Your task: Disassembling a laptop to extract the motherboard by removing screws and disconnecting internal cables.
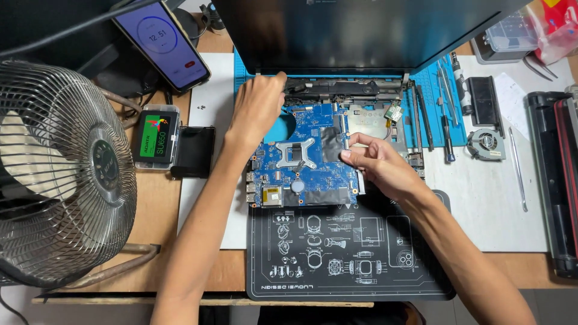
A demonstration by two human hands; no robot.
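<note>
We see a flat blue circuit board (301,162) lying in the open laptop shell (337,90) mid-surface, long side running left to right. Our right hand (376,164) pinches its right edge; our left hand (259,108) grips its far-left corner.

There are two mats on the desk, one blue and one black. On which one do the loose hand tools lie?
On the blue mat, under the open laptop. Its right part carries the row of hand tools. The black mat, nearer the person, shows only white printed drawings.
</note>
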